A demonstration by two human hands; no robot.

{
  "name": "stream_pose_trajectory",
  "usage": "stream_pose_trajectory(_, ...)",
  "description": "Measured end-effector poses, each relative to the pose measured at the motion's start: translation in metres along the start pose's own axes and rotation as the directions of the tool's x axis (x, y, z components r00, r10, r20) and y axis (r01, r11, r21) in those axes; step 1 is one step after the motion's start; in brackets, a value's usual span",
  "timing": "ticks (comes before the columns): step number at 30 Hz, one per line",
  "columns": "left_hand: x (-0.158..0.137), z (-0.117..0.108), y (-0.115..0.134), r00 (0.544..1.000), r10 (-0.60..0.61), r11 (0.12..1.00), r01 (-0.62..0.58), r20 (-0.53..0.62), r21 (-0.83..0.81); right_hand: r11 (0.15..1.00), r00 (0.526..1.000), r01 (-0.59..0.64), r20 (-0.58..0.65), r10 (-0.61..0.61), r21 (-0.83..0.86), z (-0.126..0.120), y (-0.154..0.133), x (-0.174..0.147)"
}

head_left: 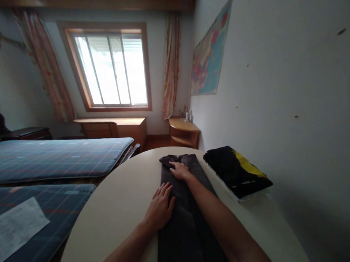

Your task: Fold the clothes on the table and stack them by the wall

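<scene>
A dark grey garment (182,224), folded into a long narrow strip, lies on the round cream table (117,204), its collar at the far end. My left hand (161,206) rests on its left edge with the fingers stretched out. Farther up, my right hand (180,170) touches the cloth just below the collar, fingers spread. Neither hand grips the fabric. The right forearm crosses over the garment and hides part of its right side.
A stack of folded black clothes with a yellow patch (235,171) sits at the table's right, near the wall. Two plaid mattresses (61,156) lie to the left, a paper sheet (18,229) on the nearer one. A desk (130,127) and corner shelf (183,125) stand beyond.
</scene>
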State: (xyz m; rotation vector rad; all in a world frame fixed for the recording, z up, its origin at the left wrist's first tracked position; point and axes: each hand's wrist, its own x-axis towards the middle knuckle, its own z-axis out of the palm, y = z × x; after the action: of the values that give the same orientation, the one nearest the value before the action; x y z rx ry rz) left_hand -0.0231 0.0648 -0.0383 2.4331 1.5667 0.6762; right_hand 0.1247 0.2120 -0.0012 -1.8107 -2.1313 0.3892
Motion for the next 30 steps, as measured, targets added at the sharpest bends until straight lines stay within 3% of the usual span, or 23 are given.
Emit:
stream_pose_trajectory(9,0.0,0.004,-0.002,0.996,-0.005,0.999,0.002,0.086,0.033,0.989,0.982,-0.139,-0.136,0.131,-0.056,0.006,0.013,0.025)
stream_pose_trajectory(13,-0.001,0.0,0.0,0.994,-0.002,1.0,-0.002,0.109,0.031,0.996,0.988,-0.032,-0.155,0.019,-0.082,0.009,0.006,0.036)
stream_pose_trajectory(18,0.0,-0.001,0.001,0.994,-0.007,1.0,0.004,0.113,0.025,0.989,0.988,0.129,-0.076,-0.134,-0.069,0.017,-0.009,0.063)
stream_pose_trajectory(24,0.001,-0.002,0.001,0.992,-0.013,0.999,0.009,0.125,0.031,0.99,0.993,0.116,-0.008,-0.117,-0.078,0.031,-0.016,0.09)
stream_pose_trajectory(30,0.002,-0.002,0.001,0.992,-0.025,0.999,0.021,0.126,0.03,0.987,0.992,0.115,-0.046,-0.121,-0.114,0.032,0.002,0.082)
